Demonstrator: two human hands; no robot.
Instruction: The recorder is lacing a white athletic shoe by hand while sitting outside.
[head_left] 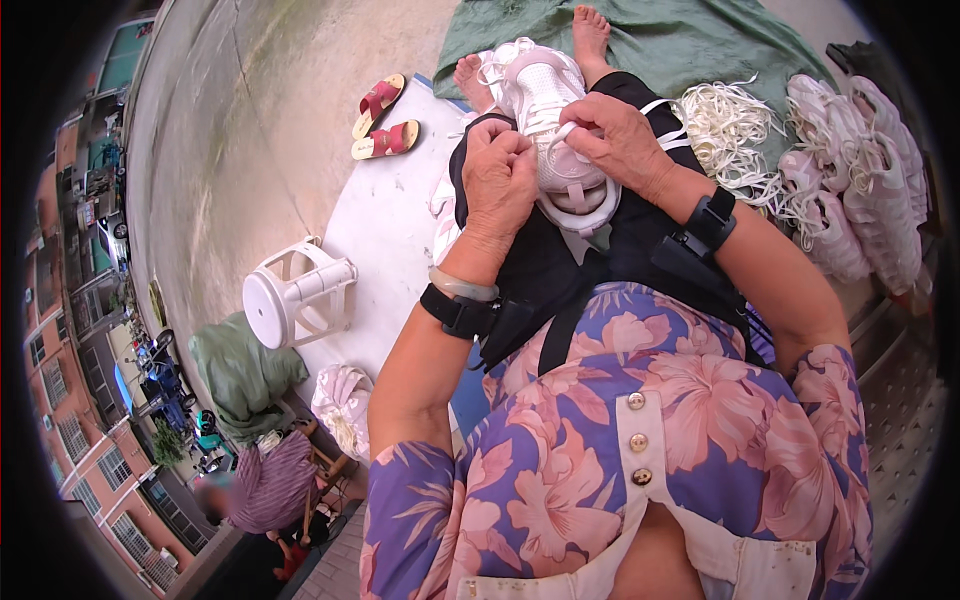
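Head view, hands (pixel 622 143) at shoelace (pixel 563 133), sneaker (pixel 558 172)

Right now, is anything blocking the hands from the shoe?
Nothing visible is: the left hand and right hand are both at the shoe, the right pinching a lace. The lace pile lies off to the right.

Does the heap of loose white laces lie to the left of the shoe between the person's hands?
No, the heap of laces lies to the right of the shoe.
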